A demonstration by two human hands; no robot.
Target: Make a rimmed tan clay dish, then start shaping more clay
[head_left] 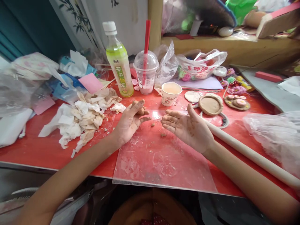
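My left hand (127,125) is over the far left part of a clear plastic sheet (161,165). A lump of brown clay (141,110) rests in it, partly hidden behind the thumb. My right hand (189,129) is open with the palm turned up and the fingers stretched toward the left. Brown smears mark its palm, and nothing lies in it. Small clay crumbs (153,124) are scattered on the sheet between my hands. Just beyond the right fingers stands a paper cup (170,97) of cloudy liquid.
Crumpled tissues (81,117) lie to the left. Behind stand a drink bottle (119,67) and a lidded plastic cup (145,75) with a red straw. On the right are a round clay dish (210,104), a decorated clay disc (237,103), a long pale rod (248,153) and plastic bags (278,134).
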